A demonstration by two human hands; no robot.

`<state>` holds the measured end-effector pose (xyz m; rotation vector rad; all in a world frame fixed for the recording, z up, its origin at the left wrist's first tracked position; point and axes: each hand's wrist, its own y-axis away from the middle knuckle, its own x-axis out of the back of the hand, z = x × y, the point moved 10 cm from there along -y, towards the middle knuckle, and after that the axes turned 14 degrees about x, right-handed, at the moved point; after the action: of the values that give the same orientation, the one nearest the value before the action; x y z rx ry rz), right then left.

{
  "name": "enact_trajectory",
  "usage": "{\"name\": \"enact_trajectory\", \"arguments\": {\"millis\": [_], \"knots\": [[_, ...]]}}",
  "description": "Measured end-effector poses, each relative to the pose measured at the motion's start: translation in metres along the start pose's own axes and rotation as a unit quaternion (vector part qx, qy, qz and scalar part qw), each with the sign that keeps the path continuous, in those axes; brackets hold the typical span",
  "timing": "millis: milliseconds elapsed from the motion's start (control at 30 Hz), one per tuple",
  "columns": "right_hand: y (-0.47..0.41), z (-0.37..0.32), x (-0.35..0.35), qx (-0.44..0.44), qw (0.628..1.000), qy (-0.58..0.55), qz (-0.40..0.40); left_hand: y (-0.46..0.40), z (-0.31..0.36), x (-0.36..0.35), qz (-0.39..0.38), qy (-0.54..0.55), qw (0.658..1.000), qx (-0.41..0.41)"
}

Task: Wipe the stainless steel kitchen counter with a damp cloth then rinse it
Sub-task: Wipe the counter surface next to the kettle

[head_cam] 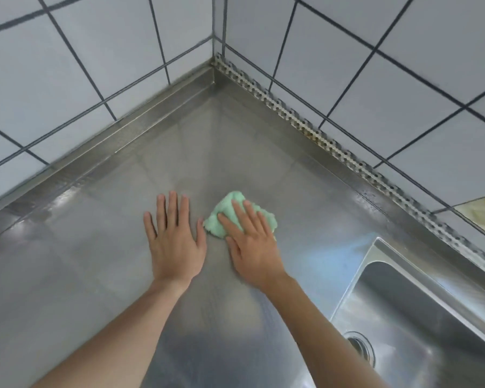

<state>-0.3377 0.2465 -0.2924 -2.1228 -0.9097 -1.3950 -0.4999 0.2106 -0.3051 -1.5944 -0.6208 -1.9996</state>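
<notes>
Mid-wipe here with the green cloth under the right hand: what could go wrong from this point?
1. The right hand presses flat on a bunched green cloth, so each pass may cover little and leave streaks.
2. The left hand lies palm-down on the counter and could leave prints.
3. The far corner by the perforated strip is easily missed.

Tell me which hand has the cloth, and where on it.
Right hand presses flat on the green cloth, covering its near part. Left hand holds nothing.
</notes>
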Motion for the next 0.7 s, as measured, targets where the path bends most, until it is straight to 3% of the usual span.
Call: {"name": "enact_trajectory", "arguments": {"millis": [133, 267, 433, 533, 600, 700], "knots": [[0.125, -0.039, -0.015, 0.038, 0.999, 0.008, -0.036, 0.002, 0.002, -0.002, -0.032, 0.012, 0.999, -0.011], [0.202, -0.03, -0.004, 0.019, 0.998, 0.035, -0.058, 0.009, 0.002, -0.001, -0.095, 0.024, 0.994, -0.04], [0.181, 0.021, 0.018, -0.138, 0.99, 0.021, -0.008, 0.126, 0.009, 0.011, -0.088, 0.05, 0.979, -0.179], [0.155, 0.024, 0.012, -0.224, 0.974, -0.019, 0.017, 0.209, -0.015, 0.002, -0.08, 0.037, 0.974, -0.209], [0.15, -0.001, -0.001, -0.205, 0.978, -0.033, 0.015, 0.24, -0.036, -0.004, -0.069, 0.017, 0.973, -0.218], [0.182, -0.063, -0.025, -0.109, 0.993, -0.032, -0.021, 0.254, -0.05, -0.007, -0.05, -0.013, 0.967, -0.251]]}}
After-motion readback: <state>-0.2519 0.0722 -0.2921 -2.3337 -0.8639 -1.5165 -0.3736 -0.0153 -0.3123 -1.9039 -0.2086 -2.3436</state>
